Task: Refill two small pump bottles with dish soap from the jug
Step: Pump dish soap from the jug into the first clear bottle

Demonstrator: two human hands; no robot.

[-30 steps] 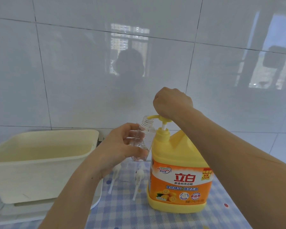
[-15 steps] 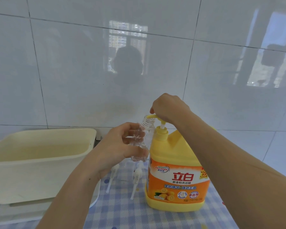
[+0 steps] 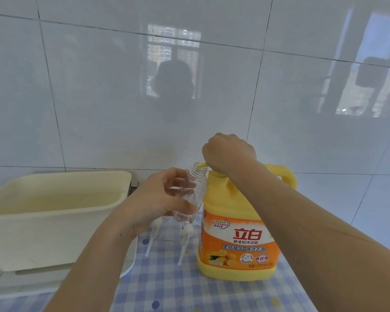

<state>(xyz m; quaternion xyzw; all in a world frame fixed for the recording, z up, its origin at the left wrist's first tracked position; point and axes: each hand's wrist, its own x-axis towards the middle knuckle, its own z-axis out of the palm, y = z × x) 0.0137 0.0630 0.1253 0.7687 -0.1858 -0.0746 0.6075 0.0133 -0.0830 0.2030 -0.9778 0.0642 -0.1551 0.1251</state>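
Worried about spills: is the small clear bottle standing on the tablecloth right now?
No, the left hand holds the bottle tilted above the tablecloth, its mouth at the pump spout of the jug.

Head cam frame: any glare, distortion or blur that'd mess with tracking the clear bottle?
Head view: glossy wall tiles mirror a window and a dark silhouette; wide-angle lens bends the grout lines; clear bottle is low-contrast against the left hand and jug; right hand covers most of the pump; light soft, no hard shadows.
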